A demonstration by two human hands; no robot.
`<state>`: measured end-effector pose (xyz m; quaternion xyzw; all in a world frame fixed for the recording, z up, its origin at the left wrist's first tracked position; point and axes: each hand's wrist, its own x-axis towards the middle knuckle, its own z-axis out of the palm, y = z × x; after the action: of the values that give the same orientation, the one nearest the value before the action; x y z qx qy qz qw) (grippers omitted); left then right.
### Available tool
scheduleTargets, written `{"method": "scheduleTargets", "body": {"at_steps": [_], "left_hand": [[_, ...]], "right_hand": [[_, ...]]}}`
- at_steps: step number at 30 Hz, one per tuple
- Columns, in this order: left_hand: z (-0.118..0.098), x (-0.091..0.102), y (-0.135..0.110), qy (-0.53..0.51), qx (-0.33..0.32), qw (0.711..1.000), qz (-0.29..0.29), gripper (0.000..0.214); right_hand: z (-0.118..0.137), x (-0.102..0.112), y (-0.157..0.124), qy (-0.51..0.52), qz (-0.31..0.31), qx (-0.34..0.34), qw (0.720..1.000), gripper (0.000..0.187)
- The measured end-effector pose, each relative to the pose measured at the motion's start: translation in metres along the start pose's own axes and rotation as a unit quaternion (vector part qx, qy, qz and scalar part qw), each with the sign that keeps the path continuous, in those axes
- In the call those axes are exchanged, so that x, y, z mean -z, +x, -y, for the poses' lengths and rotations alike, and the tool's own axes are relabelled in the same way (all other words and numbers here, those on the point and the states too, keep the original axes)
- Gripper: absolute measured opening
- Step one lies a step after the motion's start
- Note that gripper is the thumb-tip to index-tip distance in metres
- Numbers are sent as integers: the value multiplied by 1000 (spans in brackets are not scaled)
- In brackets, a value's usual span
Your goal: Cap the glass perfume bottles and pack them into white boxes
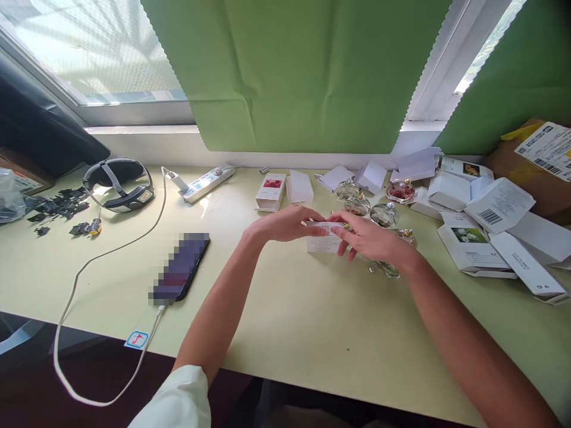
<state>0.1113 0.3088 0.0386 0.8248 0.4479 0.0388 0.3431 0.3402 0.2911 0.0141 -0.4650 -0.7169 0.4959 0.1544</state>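
A small white carton [325,245] with printed text stands on the table in front of me, between my hands. My left hand [289,224] grips its left end, the thumb lying along the top. From the right, my right hand [368,238] has its thumb and fingers closed around the carton's upper right end; some fingertips are hidden. Round clear glass bottles with metallic necks stand close by, among them a bottle [357,205] behind my right hand and a bottle [384,215] to its right. A bottle with red contents [400,191] is farther back. Beside my right wrist lies a tiny metallic piece [372,270].
Crumpled and opened white cartons [475,244] pile up at the right, before a brown cardboard box [526,172]. A white carton with a red picture [270,191] stands behind my left hand. At left are a phone [190,267] on a white cable, a power strip [209,184] and a headset [118,184].
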Motion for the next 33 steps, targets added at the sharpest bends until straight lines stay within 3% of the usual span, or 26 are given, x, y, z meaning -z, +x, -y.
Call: {"method": "scheduleTargets", "body": {"at_steps": [7,23,29,33], "left_hand": [[3,0,0,-63,27,996,56,58],[1,1,0,-48,14,998,44,52],[0,4,-3,-46,40,998,-2,56],[1,4,-3,-38,51,998,16,56]], "right_hand": [[-2,1,1,10,10,-2,1000,31],[1,0,0,-1,5,-10,1000,34],[5,10,-6,-88,-65,0,994,39],[7,12,-6,-114,-85,11,990,38]]}}
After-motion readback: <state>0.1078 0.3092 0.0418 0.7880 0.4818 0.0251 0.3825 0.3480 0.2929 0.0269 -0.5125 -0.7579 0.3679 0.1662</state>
